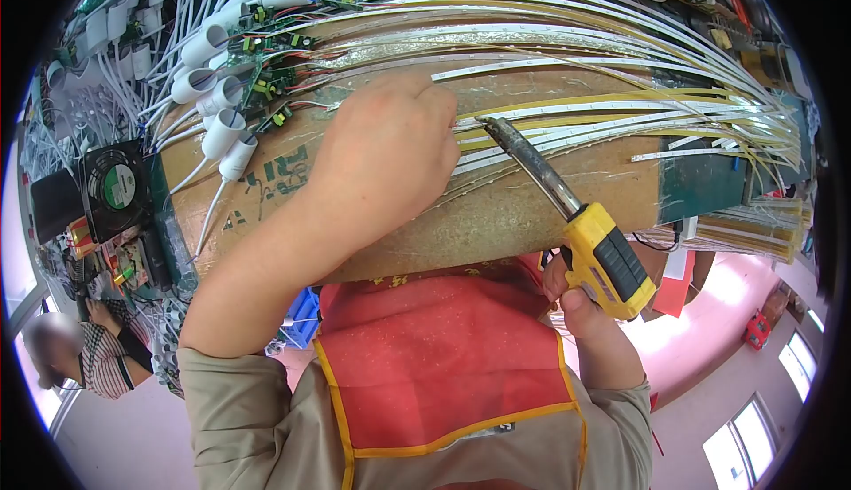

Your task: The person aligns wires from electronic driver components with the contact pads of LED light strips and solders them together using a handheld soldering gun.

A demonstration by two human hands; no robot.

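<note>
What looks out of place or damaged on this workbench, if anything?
One white LED strip stops far short of most of its neighbours, its end lying across the right edge of the cardboard. Also, the yellow soldering iron in the right hand has a barrel darkened toward its far end, perhaps just from use.

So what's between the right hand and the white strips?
The soldering iron: in the head view, its metal shaft points from the right hand toward the white strips.

Yellow and black tool (pixel 585 229), white strips (pixel 496 67), yellow-edged red apron (pixel 448 361), striped shirt (pixel 103 371)
</note>
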